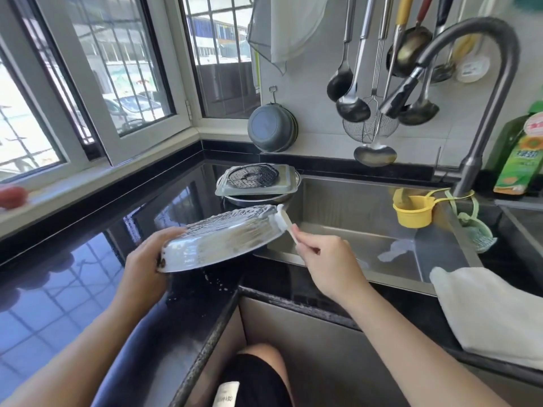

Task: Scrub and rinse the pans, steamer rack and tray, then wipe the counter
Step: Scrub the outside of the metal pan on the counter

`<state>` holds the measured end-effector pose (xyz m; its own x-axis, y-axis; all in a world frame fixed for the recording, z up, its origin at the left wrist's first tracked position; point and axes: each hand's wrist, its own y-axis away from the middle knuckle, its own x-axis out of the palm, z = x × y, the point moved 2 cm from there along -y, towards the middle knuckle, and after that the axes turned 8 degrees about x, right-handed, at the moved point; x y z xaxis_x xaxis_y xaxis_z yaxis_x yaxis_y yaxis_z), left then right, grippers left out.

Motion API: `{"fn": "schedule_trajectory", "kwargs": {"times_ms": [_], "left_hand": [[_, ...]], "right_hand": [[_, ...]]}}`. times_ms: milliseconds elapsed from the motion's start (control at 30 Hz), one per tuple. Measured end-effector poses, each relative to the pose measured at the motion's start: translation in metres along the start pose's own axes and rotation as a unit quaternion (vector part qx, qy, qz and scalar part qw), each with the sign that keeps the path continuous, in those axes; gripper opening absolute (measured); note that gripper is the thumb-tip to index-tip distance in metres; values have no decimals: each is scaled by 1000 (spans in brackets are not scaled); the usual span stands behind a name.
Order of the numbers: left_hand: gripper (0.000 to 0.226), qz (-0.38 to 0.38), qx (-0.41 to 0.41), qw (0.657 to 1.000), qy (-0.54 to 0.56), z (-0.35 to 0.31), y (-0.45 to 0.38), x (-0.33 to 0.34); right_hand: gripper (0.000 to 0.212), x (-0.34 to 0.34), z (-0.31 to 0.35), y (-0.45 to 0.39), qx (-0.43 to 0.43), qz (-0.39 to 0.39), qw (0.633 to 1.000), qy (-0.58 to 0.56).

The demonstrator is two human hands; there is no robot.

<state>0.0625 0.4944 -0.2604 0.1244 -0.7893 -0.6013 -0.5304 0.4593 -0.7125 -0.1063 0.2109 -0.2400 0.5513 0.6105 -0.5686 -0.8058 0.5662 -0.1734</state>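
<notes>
While soap foam streaks its upturned underside, a round stainless-steel pan [219, 237] is held tilted over the corner where the glossy black stone counter [88, 277] meets the stainless-steel sink [367, 218], in the single head-camera view. The left hand [147, 257] grips the pan's lower near rim, fingers curled under the edge. The right hand [326, 259] pinches the handle of a white dish brush [283, 221], whose head touches the pan's raised far rim, on the sink side. The pan's slope runs from the left hand up toward the brush, so the right hand is nearer the edge being scrubbed. Behind, a perforated round steamer rack [254, 175] sits on a rectangular metal tray [286, 183] stacked on another steel pan [258, 199]. Rinsing appears still to come.
</notes>
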Motion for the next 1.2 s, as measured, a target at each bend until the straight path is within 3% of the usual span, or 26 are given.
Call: {"fn": "schedule_trajectory", "kwargs": {"times_ms": [200,300,467,500,633,733,833,933,1000,1133,1200], "left_hand": [[67,44,-29,999,-2,20,3,-17],[51,36,-18,999,24,22,2,-20],[49,46,-18,997,53,24,4,-17],[49,42,-20,998,49,23,4,-15],[48,24,-31,998,55,21,5,-13],[54,25,-32,998,48,30,6,-12],[59,-6,-95,994,49,25,8,-11],[41,-44,-165,984,51,21,-8,-14],[26,-28,-192,980,36,15,-29,-19],[10,-27,-256,964,63,10,-62,-37],[15,-29,-315,944,91,16,-66,-48]], "right_hand": [[33,23,-3,-53,43,108,992,-50],[32,24,9,-38,32,79,994,-62],[35,32,26,49,-96,72,988,-99],[37,35,23,39,-97,58,989,-90],[32,32,5,-8,32,12,999,-40],[37,36,16,33,-59,48,992,-105],[38,42,17,53,-116,43,985,-123],[38,31,5,4,-1,-9,997,-77],[35,17,5,-25,51,-4,998,-38],[33,-15,21,-46,38,-39,996,-69],[34,-31,23,-46,29,-53,995,-74]]}}
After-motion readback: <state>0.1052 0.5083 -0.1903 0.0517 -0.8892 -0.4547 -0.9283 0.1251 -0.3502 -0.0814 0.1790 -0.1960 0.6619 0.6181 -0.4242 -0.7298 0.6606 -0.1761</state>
